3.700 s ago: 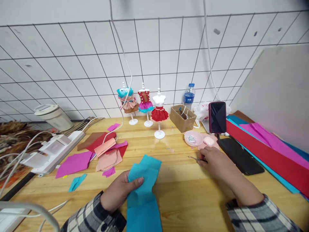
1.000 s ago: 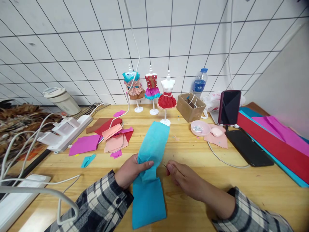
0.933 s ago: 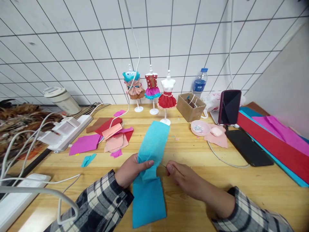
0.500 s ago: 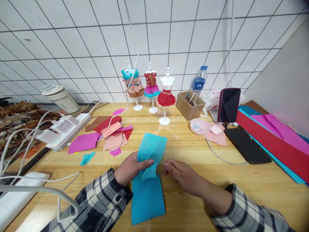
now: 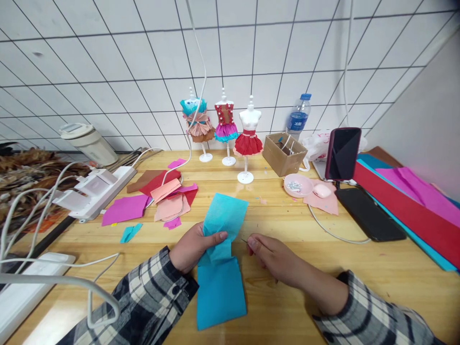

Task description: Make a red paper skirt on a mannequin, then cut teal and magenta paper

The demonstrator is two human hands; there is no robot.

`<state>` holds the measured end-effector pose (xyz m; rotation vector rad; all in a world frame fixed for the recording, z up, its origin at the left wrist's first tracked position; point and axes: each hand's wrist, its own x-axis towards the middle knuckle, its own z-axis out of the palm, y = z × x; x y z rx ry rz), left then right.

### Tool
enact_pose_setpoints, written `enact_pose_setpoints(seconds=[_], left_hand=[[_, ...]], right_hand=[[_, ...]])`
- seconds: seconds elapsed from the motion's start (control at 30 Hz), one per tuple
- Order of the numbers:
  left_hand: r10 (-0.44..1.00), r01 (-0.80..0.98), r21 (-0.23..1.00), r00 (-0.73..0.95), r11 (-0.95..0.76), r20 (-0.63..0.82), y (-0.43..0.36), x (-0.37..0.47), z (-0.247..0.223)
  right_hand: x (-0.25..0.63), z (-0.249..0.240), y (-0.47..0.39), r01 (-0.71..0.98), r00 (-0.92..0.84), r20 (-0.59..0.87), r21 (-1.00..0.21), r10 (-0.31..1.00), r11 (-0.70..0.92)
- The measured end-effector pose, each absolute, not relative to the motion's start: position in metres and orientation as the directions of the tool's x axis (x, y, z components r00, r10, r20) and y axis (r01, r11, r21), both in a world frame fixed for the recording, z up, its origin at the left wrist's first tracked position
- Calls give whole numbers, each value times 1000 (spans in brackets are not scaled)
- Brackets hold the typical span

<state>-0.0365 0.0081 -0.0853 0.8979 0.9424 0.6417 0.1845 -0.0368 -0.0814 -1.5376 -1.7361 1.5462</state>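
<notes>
A turquoise crepe paper piece (image 5: 221,292), gathered narrow at its middle, hangs above the wooden table. My left hand (image 5: 196,244) pinches it at the gathered part, thumb on top. To the right of the paper, my right hand (image 5: 269,254) is closed in a pinch on a thin dark needle (image 5: 244,240), whose tip points left toward the paper without touching it. Any thread on the needle is too fine to make out.
Three small dress forms (image 5: 250,120) stand at the back beside a cardboard box (image 5: 283,160). Paper scraps (image 5: 125,209) and a power strip (image 5: 97,191) lie left. A pink dish (image 5: 297,186), a phone (image 5: 372,213) and long paper sheets (image 5: 409,206) are right.
My right hand and the needle have drawn slightly away from the paper, leaving a small gap. The paper's gathered fold sits a little differently; the whole view has shifted slightly.
</notes>
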Motion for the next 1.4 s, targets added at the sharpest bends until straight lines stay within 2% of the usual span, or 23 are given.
enact_pose_setpoints(seconds=[0.3,0.5,0.87,1.4], left_hand=[[804,-97,872,447,479,-392,8,-36,-85],[796,-3,898,464,441,-389,5,-35,-87],[816,-1,915,452,403,-359,3,-29,-82],[833,31,931,438,363,-339,3,-30,-84]], right_hand=[[184,-79,-37,459,-342,-388,-864,856,-208],[182,-82,-38,455,-335,-383,-866,861,-208],[181,-80,-38,427,-345,-318,-891,883,-154],[185,-87,-34,501,-418,-245,-865,875,-3]])
